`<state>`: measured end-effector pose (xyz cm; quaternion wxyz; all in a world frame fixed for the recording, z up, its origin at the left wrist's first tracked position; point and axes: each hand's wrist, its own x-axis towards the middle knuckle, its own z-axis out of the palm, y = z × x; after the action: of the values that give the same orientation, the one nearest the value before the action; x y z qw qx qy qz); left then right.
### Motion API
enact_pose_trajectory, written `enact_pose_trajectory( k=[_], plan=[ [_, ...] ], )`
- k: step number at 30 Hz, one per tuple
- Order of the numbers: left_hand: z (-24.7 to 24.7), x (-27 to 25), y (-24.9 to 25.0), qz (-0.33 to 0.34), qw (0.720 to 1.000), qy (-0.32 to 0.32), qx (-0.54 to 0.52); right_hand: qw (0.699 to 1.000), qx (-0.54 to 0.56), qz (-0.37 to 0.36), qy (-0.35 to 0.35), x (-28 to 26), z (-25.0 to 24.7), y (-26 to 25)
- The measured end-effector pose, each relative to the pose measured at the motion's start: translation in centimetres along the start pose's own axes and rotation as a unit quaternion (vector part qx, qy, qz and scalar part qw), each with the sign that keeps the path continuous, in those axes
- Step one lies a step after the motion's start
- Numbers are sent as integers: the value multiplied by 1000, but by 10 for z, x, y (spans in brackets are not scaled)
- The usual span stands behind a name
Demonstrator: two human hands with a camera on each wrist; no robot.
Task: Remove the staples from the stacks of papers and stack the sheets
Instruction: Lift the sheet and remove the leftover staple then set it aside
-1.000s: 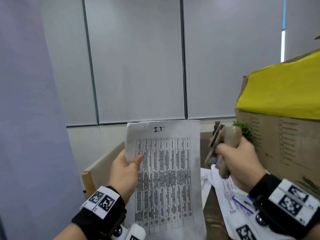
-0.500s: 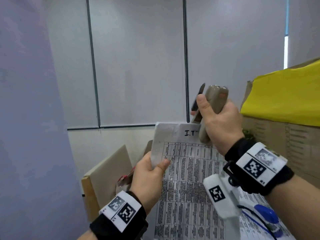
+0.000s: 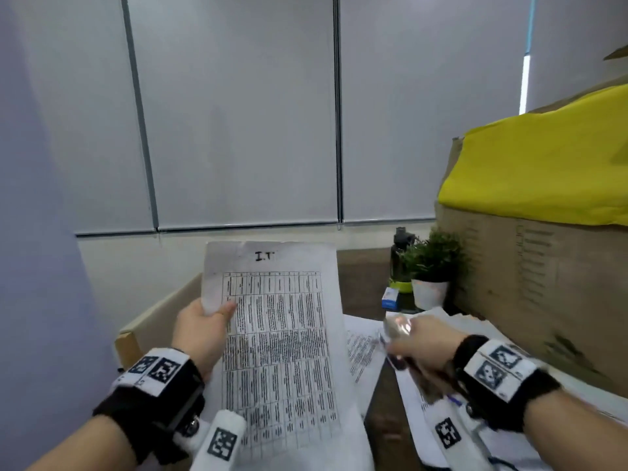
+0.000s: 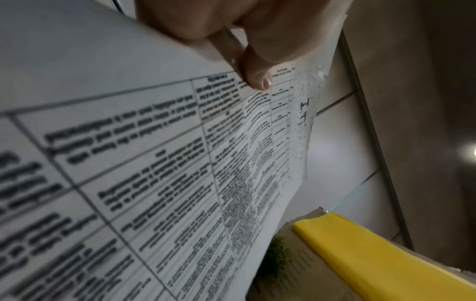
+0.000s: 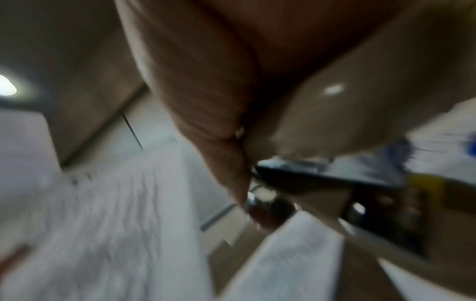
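Note:
My left hand (image 3: 217,311) pinches the left edge of a stack of printed sheets (image 3: 278,334) headed "I.T", held upright before me. The left wrist view shows the thumb (image 4: 257,79) pressed on the table print of that stack (image 4: 154,163). My right hand (image 3: 407,341) is blurred, low and to the right of the stack, over loose sheets (image 3: 363,348) on the table. It grips a beige staple remover (image 3: 397,326). The right wrist view shows the staple remover's beige body (image 5: 309,122) and dark metal part in the right hand (image 5: 231,163). No staple is visible.
A large cardboard box (image 3: 543,283) under a yellow sheet (image 3: 543,164) fills the right side. By it stand a potted plant (image 3: 431,260), a dark bottle (image 3: 401,246) and a small blue-white box (image 3: 389,297) on the brown table (image 3: 360,283). A wooden panel (image 3: 153,317) rises at the left.
My right hand has swung the staple remover from the stack's top edge down and to the right, over the loose sheets. The left hand keeps its hold on the stack.

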<state>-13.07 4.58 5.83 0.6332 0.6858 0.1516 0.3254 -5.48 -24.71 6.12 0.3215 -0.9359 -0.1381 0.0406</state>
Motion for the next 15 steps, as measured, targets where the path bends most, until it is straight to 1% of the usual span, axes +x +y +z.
enact_pose_trajectory(
  k=[1,2,3,5,6,7,8,9,10,12,13,14,15],
  plan=[
    [5,4,-5,-6,1000,-4,2,993,-99,9,-62,1,15,8],
    [10,8,-9,-11,1000,-11,6,980,-171,13,-104,2,27,15],
    [14,12,-14,-17,1000,-20,10,967,-217,22,-132,4,37,20],
    [20,17,-20,-20,999,-40,15,947,-280,25,-156,7,50,25],
    [22,18,-21,-19,999,-47,17,941,-298,29,-154,11,55,28],
    [23,18,-22,-18,998,-53,18,946,-290,43,-137,15,57,32],
    [24,19,-21,-18,998,-56,17,960,-248,62,-112,19,54,35],
    [24,19,-21,-16,998,-61,14,973,-210,64,-75,26,49,41],
    [25,20,-22,-16,998,-63,9,978,-198,56,-39,33,41,47],
    [27,22,-24,-20,998,-62,8,968,-244,60,5,39,16,59],
    [28,22,-26,-19,998,-65,11,955,-285,74,3,40,5,67],
    [31,22,-29,-21,998,-65,15,941,-327,89,-19,38,-3,74],
    [35,20,-29,-23,997,-67,15,927,-355,104,-55,36,-6,82]
  ],
)
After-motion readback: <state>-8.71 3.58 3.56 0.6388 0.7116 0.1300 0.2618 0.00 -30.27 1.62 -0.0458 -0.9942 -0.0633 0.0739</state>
